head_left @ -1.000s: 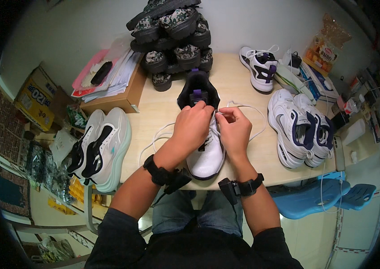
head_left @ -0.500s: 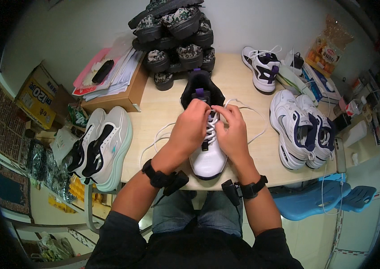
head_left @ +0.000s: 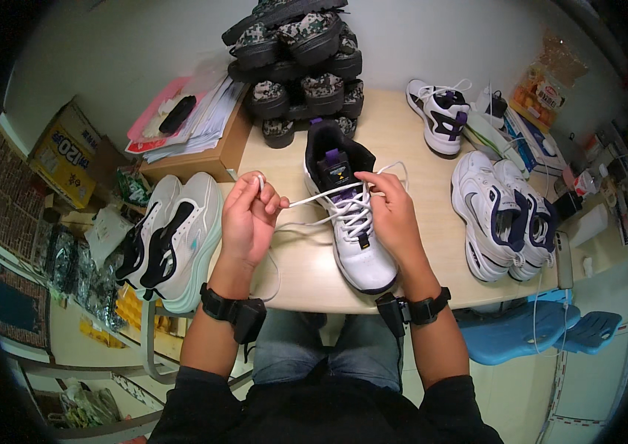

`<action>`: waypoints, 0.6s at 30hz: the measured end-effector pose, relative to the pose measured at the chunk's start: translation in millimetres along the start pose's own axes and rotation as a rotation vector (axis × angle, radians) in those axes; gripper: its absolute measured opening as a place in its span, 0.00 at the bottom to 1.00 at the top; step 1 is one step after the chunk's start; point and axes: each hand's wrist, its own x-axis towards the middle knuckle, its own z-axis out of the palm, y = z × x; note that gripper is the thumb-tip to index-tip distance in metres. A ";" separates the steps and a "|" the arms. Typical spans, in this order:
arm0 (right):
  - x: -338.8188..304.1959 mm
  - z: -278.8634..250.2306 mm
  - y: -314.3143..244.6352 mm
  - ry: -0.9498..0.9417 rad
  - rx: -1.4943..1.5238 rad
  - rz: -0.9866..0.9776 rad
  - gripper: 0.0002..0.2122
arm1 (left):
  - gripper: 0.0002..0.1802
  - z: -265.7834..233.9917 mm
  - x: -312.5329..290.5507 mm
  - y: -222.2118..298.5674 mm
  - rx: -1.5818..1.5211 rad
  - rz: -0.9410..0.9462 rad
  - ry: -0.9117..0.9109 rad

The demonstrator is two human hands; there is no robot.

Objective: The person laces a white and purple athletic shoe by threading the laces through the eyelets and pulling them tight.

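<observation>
A white and black sneaker (head_left: 364, 259) with purple details stands on the table before me, its toe toward me. White laces (head_left: 354, 212) criss-cross over its tongue. To the left of the shoe, my left hand (head_left: 249, 214) is closed round a lace, whose strand stretches from the fingers to the upper eyelets. My right hand (head_left: 394, 214) rests against the right side of the shoe, thumb and forefinger pinching the lace near the top eyelets. Another loose lace strand hangs in a curve below my left hand.
Beige sneakers (head_left: 184, 244) sit at the table's left edge; white and navy sneakers (head_left: 484, 214) stand on the right. Farther back are another white and black sneaker (head_left: 440, 118), stacked camouflage shoes (head_left: 306, 70) and a cardboard box (head_left: 214, 164) under papers. A blue chair (head_left: 517, 333) stands right.
My left hand has moved left, away from the shoe, drawing a lace out with it. The shoe has turned slightly, its toe shifting right. My right hand has moved a little right.
</observation>
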 end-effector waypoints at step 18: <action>-4.3 2.6 -10.1 0.070 -0.333 0.020 0.19 | 0.07 -36.1 -29.5 17.5 2.013 0.355 -0.080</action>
